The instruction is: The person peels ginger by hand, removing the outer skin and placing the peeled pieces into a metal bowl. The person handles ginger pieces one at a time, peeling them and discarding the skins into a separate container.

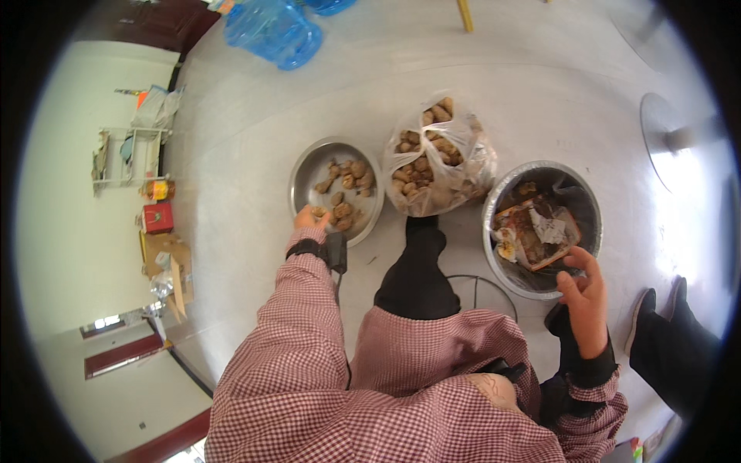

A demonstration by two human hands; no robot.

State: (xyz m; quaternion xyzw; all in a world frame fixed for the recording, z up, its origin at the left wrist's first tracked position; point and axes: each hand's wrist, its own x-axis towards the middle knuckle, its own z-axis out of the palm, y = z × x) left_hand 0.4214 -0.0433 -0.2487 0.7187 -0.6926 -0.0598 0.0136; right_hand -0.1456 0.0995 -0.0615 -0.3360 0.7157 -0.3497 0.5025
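At the left rim of a steel basin (298, 173), my left hand (312, 220) has its thumb and fingers around a small piece of knobbly brown root (318, 212), perhaps ginger. Several similar root pieces (343, 214) lie in the basin. A clear plastic bag (443, 168), full of the same roots, stands on the floor between the basin and a lined metal bin (492, 254). My right hand (584, 295) hangs over the bin's near right rim, fingers apart and holding nothing. Inside the bin lie a stained orange-edged tray (535, 254) and crumpled white paper (547, 226).
Blue water bottles (272, 35) lie at the top left. Another person's shoes and dark trousers (666, 341) are at the right. Round metal pedestal bases (666, 139) stand along the right side. Cardboard (165, 254) and a small rack (130, 156) line the left wall.
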